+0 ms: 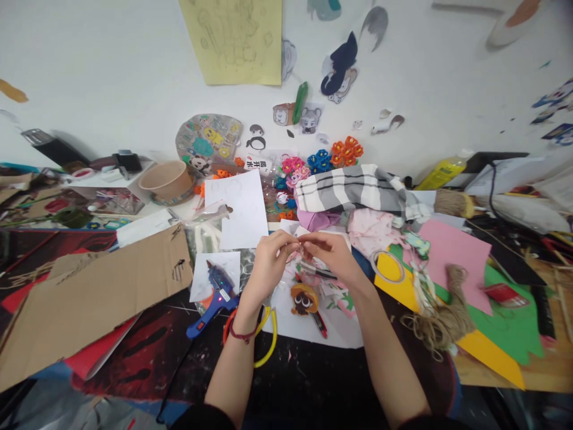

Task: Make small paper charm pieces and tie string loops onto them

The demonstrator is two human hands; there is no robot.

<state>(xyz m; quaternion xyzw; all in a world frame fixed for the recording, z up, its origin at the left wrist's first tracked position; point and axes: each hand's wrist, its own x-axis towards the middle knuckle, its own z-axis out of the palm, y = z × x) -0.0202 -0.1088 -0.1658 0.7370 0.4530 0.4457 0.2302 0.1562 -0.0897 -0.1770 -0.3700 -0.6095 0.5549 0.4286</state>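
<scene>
My left hand and my right hand meet over the middle of the table, fingertips pinched close together. Whatever sits between them is too small and too hidden to name. Under the hands lie white paper sheets with pink and green scraps. A brown-and-orange cartoon face piece rests there, beside a red-and-black pen-like tool. Left of my left forearm, a blue hot glue gun lies on a white sheet. Yellow-handled scissors are partly covered by that forearm.
Flat cardboard covers the left side. A tape roll, twine and coloured paper sheets lie to the right. Checkered cloth and orange flowers stand at the back, near a brown bowl.
</scene>
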